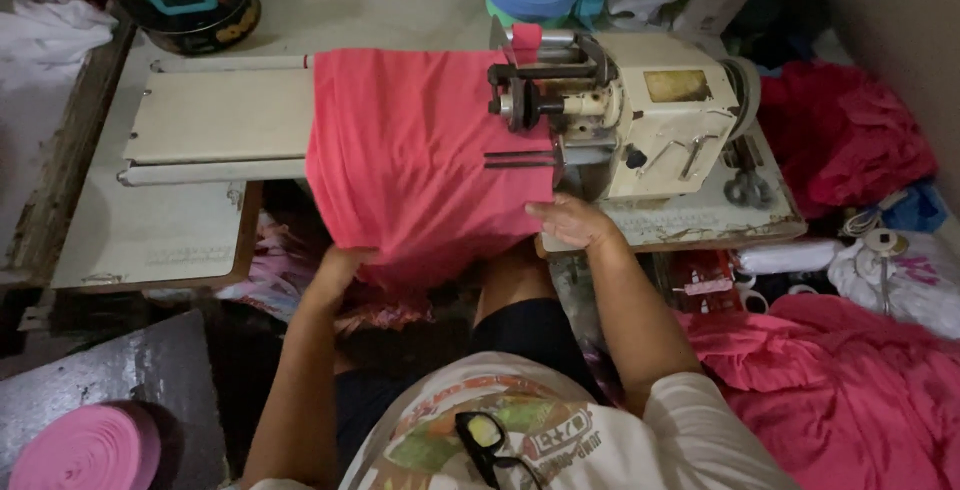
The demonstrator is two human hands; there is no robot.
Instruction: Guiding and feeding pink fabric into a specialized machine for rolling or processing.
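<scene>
Pink cloth (415, 155) is draped over the arm of the sewing machine (640, 115), hanging off the front edge of the surface (170, 230). Left hand (340, 268) is tucked under the cloth's lower left edge, fingers hidden by fabric, so can't tell how it grips. Right hand (572, 222) lies flat with fingers spread narrow, pressing the cloth's lower right corner just beside the machine base. Scissors (745, 188) sit on the surface right of the machine. Heap of pink fabric (850, 390) at lower right, pink tape roll (85, 448) lower left. Glasses (487, 442) hang from the person's shirt collar.
</scene>
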